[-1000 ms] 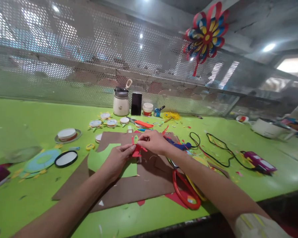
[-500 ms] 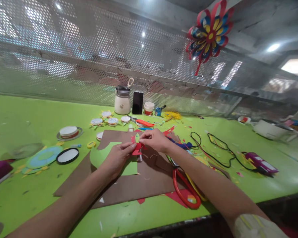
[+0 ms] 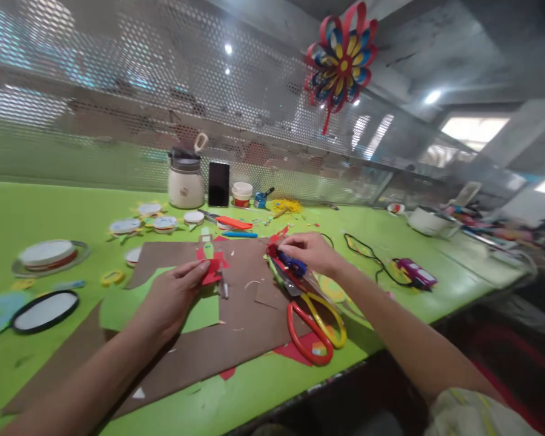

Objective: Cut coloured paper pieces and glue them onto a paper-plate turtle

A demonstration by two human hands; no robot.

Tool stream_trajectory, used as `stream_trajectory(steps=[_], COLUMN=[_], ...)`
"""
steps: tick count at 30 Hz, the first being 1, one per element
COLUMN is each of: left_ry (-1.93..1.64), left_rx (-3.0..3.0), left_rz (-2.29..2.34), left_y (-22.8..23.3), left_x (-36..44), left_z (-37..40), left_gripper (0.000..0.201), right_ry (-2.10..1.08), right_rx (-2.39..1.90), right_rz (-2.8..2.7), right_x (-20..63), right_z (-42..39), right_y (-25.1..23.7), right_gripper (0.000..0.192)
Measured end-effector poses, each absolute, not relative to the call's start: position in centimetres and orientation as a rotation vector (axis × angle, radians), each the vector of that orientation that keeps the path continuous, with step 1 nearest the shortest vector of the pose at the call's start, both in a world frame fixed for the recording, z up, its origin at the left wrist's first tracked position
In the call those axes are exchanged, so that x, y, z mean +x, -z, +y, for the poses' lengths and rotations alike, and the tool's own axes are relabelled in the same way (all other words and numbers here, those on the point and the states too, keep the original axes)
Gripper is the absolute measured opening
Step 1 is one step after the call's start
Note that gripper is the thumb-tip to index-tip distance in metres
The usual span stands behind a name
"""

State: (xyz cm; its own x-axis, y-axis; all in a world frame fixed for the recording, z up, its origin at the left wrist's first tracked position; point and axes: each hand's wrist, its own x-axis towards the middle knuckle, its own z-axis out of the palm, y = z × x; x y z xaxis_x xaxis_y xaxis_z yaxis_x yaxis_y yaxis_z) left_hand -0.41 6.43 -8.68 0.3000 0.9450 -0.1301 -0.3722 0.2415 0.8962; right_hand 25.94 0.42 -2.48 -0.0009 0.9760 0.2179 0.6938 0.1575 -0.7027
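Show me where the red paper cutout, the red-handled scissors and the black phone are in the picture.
red paper cutout (image 3: 214, 266), head view, on its red lower part beside the left fingertips.
red-handled scissors (image 3: 309, 334), head view, on the red handle loop.
black phone (image 3: 218, 183), head view, on the middle of its dark screen.

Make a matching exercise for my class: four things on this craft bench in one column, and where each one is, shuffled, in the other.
Things:
1. red cutout
2. scissors
3. phone
4. paper flower

Places:
A. hanging on the mesh wall
B. standing at the back beside the white jar
C. pinched by the left hand
D. lying near the front edge, below the right hand

Pairs: 1-C, 2-D, 3-B, 4-A
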Motion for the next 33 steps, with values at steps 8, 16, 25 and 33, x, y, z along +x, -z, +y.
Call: stream_trajectory(steps=[8,16,25,33], left_ry=[-1.051,-0.97,-0.863,-0.99], left_rx=[0.871,0.944,1.043,0.873], left_rz=[0.823,0.775,0.714,0.707], left_y=[8.8,8.1,8.3,8.6], left_x=[-0.3,-0.5,-0.7,-0.8], left_z=[6.8,6.0,5.7,6.3], left_gripper=[0.016,0.02,0.021,0.009], right_ry=[-0.474,-0.549,-0.894,-0.879], right_rx=[-1.774,-1.557,-1.476,-1.636], right_rz=[-1.875,-1.876,-1.664,-1.532], right_x=[29.3,23.5,17.6,20.2], right_z=[-6.2,-3.2,3.2,3.3], right_y=[3.8,3.6,5.1,4.2], right_gripper=[0.015,0.013,0.016,0.015])
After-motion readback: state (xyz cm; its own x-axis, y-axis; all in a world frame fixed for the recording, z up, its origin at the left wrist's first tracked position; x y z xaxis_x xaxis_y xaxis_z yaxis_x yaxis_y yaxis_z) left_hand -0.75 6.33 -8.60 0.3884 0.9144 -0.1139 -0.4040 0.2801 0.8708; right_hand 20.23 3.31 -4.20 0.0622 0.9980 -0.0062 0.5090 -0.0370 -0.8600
